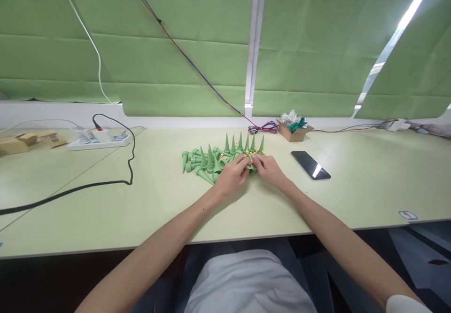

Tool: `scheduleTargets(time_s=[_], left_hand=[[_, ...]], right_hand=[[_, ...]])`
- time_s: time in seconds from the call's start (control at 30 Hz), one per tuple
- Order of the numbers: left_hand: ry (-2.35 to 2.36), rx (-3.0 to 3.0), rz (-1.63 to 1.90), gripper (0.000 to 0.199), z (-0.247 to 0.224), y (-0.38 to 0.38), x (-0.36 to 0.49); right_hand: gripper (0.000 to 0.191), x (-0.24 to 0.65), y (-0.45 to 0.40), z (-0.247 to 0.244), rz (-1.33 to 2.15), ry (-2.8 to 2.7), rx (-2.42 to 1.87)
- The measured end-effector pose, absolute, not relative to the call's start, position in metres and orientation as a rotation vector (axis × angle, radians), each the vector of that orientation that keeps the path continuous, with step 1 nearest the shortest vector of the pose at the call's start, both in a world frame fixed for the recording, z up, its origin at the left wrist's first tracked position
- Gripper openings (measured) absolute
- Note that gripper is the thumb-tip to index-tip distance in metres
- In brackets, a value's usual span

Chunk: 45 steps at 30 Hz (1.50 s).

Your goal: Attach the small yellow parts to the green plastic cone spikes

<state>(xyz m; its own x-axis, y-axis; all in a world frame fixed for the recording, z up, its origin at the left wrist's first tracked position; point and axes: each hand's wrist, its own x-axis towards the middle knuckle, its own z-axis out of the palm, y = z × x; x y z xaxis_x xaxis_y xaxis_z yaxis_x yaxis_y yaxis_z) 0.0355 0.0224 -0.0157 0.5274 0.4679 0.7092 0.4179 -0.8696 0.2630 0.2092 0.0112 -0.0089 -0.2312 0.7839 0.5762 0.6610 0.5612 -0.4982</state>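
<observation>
Many green plastic cone spikes [210, 159] with wider collared ends lie in a heap on the table. Several stand point up in a row behind my hands, among them one green cone spike [261, 144] at the right end. Small yellow pieces [260, 151] are scattered around that row's base. My left hand [231, 176] is closed at the heap's right side, fingertips pinched together. Against it, my right hand [269, 169] is closed in a pinch too. A bit of yellow shows where their fingertips meet; the fingers cover most of it.
To the right lies a black phone [310, 165]. Behind it stands a small cardboard box [294, 133] holding clear plastic and green material, beside coiled wires [264, 127]. On the left are a white power strip [100, 141], a black cable [130, 167] and cardboard pieces [16, 144].
</observation>
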Motion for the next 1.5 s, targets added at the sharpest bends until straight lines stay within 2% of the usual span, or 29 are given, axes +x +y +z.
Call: scheduleTargets(time_s=[1.5], left_hand=[[0.763, 2.686, 1.247, 0.021, -0.0188, 0.0232, 0.0346]], right_hand=[[0.039, 0.2101, 0.0152, -0.0131, 0.159, -1.995, -1.213]])
